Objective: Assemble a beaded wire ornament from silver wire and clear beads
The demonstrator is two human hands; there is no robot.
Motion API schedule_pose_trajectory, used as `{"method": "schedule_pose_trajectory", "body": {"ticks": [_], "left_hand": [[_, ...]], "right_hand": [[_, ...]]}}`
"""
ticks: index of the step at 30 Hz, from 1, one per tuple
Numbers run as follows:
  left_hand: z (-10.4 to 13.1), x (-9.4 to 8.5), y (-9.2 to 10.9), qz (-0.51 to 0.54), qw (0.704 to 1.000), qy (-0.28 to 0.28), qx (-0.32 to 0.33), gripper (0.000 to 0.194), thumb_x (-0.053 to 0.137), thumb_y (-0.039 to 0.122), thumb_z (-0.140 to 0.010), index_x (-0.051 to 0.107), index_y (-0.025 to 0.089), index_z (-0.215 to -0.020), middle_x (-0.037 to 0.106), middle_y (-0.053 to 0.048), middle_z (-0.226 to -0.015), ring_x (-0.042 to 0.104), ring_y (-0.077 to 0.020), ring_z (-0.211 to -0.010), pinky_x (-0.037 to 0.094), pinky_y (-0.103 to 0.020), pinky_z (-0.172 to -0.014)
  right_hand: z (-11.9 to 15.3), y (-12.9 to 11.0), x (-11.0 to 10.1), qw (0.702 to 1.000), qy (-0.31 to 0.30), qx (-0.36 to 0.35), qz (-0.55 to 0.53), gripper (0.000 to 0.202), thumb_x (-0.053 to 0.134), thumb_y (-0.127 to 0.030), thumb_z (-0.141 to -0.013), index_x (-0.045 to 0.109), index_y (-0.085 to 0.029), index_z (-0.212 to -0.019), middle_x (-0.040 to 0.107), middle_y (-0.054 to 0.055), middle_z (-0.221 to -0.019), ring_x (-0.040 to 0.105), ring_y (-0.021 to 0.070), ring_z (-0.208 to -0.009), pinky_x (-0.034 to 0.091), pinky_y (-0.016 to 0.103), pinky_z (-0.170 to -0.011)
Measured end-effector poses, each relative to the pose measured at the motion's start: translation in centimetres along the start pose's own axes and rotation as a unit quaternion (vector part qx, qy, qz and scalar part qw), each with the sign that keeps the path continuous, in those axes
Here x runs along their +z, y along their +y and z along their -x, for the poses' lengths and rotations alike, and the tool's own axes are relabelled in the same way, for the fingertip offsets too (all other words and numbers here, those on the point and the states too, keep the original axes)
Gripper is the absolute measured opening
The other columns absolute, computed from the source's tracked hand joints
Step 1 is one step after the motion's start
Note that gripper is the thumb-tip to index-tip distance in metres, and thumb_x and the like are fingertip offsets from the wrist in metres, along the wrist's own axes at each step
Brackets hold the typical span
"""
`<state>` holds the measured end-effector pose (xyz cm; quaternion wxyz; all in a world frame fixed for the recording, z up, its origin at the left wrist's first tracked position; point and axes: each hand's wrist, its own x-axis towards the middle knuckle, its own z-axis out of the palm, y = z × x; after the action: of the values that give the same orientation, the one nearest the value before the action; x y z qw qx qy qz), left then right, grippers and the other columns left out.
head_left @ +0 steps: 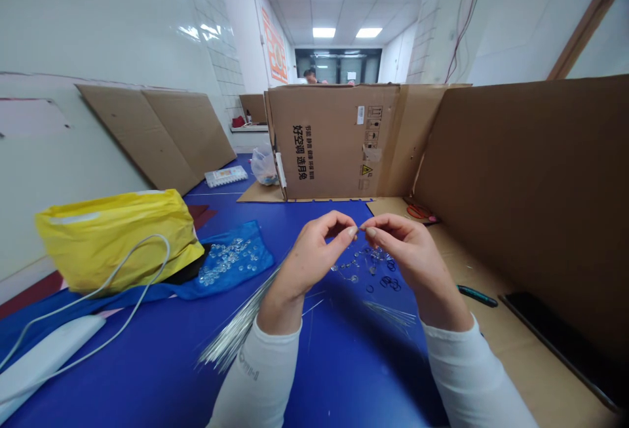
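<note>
My left hand (314,254) and my right hand (410,244) meet above the blue table, thumb and forefinger pinched on each. Whatever sits between the fingertips is too small to name. Below them lie clear beads on a fine strand (354,278) and several black rings (391,283). A thick bundle of thin silvery wires (236,333) spreads out beside my left forearm. A smaller group of wires (390,313) lies near my right wrist. Farther left, many clear faceted beads (228,259) rest on a blue cloth (263,251).
A yellow bag (122,238) and a white device (54,356) with a cable stand left. Cardboard panels (339,146) wall off the back and right. Red-handled scissors (417,210), a teal pen-like tool (476,295) and a dark flat object (555,343) lie right. Someone is partly visible behind.
</note>
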<state>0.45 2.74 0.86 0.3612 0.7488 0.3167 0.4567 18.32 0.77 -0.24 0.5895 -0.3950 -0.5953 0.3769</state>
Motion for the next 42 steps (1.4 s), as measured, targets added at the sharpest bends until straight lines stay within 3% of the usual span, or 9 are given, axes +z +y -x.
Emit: {"method": "schedule_pose_trajectory", "body": {"ticks": [6, 13, 19, 30, 37, 42], "left_hand": [[0.1, 0.1, 0.3, -0.003, 1.0, -0.014, 0.016, 0.014, 0.061, 0.031, -0.093, 0.067, 0.018, -0.094, 0.07, -0.004, -0.094, 0.063, -0.0176, -0.089, 0.05, -0.032, -0.083], [0.2, 0.4, 0.5, 0.03, 0.999, 0.026, 0.012, 0.013, 0.064, 0.031, -0.09, 0.062, 0.018, -0.09, 0.067, -0.004, -0.09, 0.062, -0.0168, -0.084, 0.051, -0.031, -0.08], [0.1, 0.0, 0.2, 0.039, 0.999, -0.01, 0.014, 0.022, 0.057, 0.034, -0.096, 0.066, 0.017, -0.085, 0.068, -0.004, -0.086, 0.061, -0.0168, -0.084, 0.047, -0.031, -0.082], [0.1, 0.1, 0.6, 0.057, 0.998, -0.013, 0.003, 0.02, 0.06, 0.035, -0.092, 0.066, 0.018, -0.084, 0.068, -0.004, -0.085, 0.062, -0.0173, -0.084, 0.048, -0.031, -0.082], [0.1, 0.0, 0.1, 0.044, 0.999, -0.006, 0.003, 0.019, 0.06, 0.032, -0.092, 0.067, 0.017, -0.083, 0.071, -0.004, -0.086, 0.063, -0.0173, -0.084, 0.049, -0.03, -0.082], [-0.1, 0.1, -0.3, -0.015, 1.0, 0.003, 0.015, 0.02, 0.059, 0.032, -0.094, 0.068, 0.018, -0.084, 0.074, -0.004, -0.088, 0.065, -0.0179, -0.084, 0.049, -0.03, -0.081]], "right_hand": [[0.2, -0.3, 0.2, 0.999, 0.038, -0.016, 0.011, 0.015, 0.074, -0.036, -0.074, 0.074, -0.021, -0.076, 0.068, 0.002, -0.067, 0.055, 0.0134, -0.061, 0.045, 0.027, -0.057], [0.4, -0.2, 0.5, 0.997, 0.067, -0.03, 0.037, 0.015, 0.073, -0.035, -0.075, 0.075, -0.021, -0.077, 0.07, 0.003, -0.068, 0.056, 0.0134, -0.058, 0.045, 0.027, -0.054], [0.5, -0.2, 0.5, 0.996, 0.061, -0.034, 0.051, 0.013, 0.072, -0.034, -0.076, 0.074, -0.021, -0.077, 0.069, 0.002, -0.067, 0.057, 0.0133, -0.058, 0.047, 0.027, -0.056], [0.7, -0.1, 0.6, 0.992, 0.081, -0.045, 0.09, 0.015, 0.07, -0.036, -0.078, 0.073, -0.021, -0.076, 0.068, 0.002, -0.065, 0.057, 0.0141, -0.056, 0.046, 0.028, -0.055], [0.8, 0.2, 0.7, 0.991, 0.034, -0.044, 0.119, 0.018, 0.07, -0.038, -0.079, 0.069, -0.02, -0.082, 0.066, 0.002, -0.073, 0.058, 0.0146, -0.064, 0.045, 0.028, -0.06], [0.1, 0.9, 1.1, 0.992, 0.003, 0.005, 0.128, 0.024, 0.072, -0.041, -0.072, 0.06, -0.021, -0.07, 0.06, 0.0, -0.066, 0.05, 0.0126, -0.059, 0.041, 0.027, -0.056]]}}
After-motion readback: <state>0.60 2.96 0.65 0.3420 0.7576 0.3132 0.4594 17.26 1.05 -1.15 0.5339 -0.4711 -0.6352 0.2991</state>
